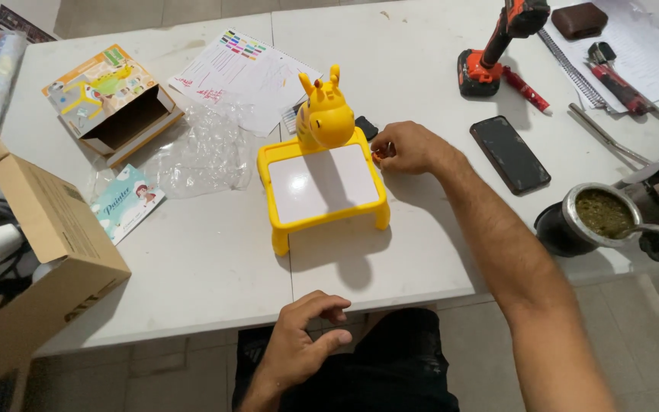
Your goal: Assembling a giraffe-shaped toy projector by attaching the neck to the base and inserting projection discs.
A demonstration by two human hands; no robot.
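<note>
White table fills most of the view. Brown cardboard box hangs over its edge at 9 o'clock. Yellow toy drawing desk, giraffe-shaped head at its back, white board on top, stands at table centre.

Open toy carton at 10 o'clock, crumpled clear plastic wrap just beside it, printed sheet at 11 o'clock. Orange-black cordless drill at 1 o'clock, red marker by it. Black phone at 2 o'clock, flat, near the forearm. Metal-rimmed gourd cup with green herb at 3 o'clock, spoon-like straw resting in it.

Right hand sits at the desk's right rear corner, fingers curled together, tips pinching a small orange piece against the desk's side. Left hand at 6 o'clock, off the table edge over the lap, fingers loosely bent and slightly spread, holding nothing.
</note>
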